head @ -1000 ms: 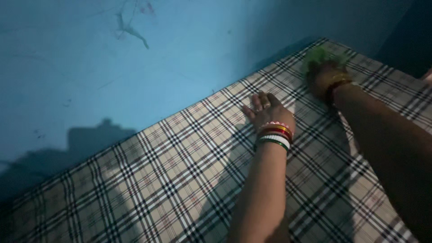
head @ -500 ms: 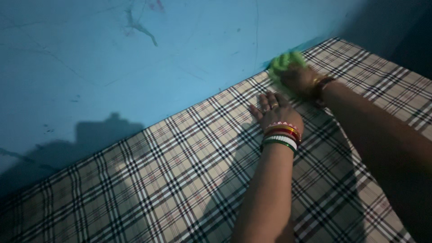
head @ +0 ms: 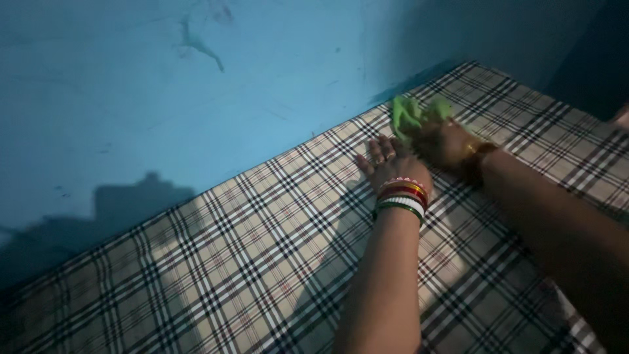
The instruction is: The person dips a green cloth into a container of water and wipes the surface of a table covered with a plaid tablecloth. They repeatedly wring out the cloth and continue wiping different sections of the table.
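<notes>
Currently, head view: a green cloth [head: 411, 115] is clenched in the right hand [head: 445, 143] on the checked mattress cover [head: 262, 249], near the blue wall [head: 164, 98]. The left hand [head: 393, 164] is laid flat beside it, fingers spread, grasping nothing. Wiping is judged under way; firm downward pressure is called for next.

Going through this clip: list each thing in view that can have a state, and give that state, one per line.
left hand: open, flat, palm down on the sheet
right hand: closed on the green cloth, beside the left hand
green cloth: bunched, pressed on the sheet near the wall
checked sheet: spread flat, partly in shadow
bangles: stacked on the left wrist
blue wall: scuffed, marked
</notes>
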